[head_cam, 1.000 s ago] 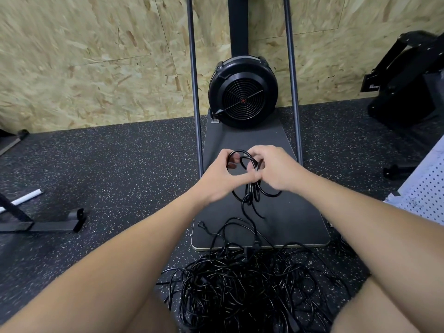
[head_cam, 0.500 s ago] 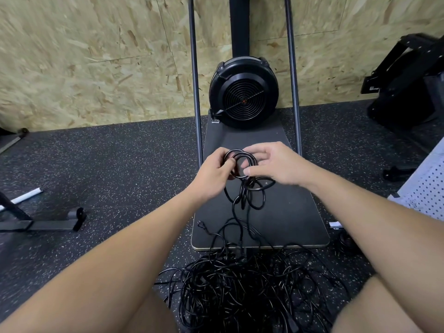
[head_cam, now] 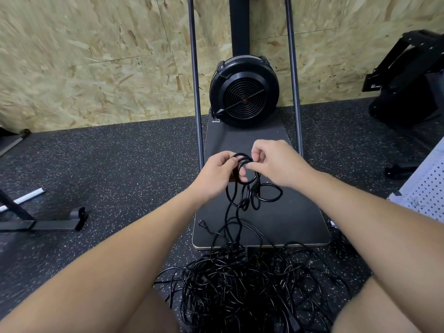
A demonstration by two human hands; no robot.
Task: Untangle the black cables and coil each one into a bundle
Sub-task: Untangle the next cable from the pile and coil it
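Holding a small black cable coil (head_cam: 245, 170) above the dark platform (head_cam: 300, 219): left hand (head_cam: 216, 174) grips it, right hand (head_cam: 274, 162) pinches its rim. Tangled cable pile (head_cam: 242, 289) on floor below.

Bare forearms, no sleeves; left hand (head_cam: 217, 175), right hand (head_cam: 276, 162) ungloved.

Left hand (head_cam: 216, 175) and right hand (head_cam: 276, 164): both grip a small black cable coil (head_cam: 247, 173). Loose loops hang to tangled cable pile (head_cam: 240, 289) on speckled floor (head_cam: 120, 169). Black fan (head_cam: 244, 91) behind.
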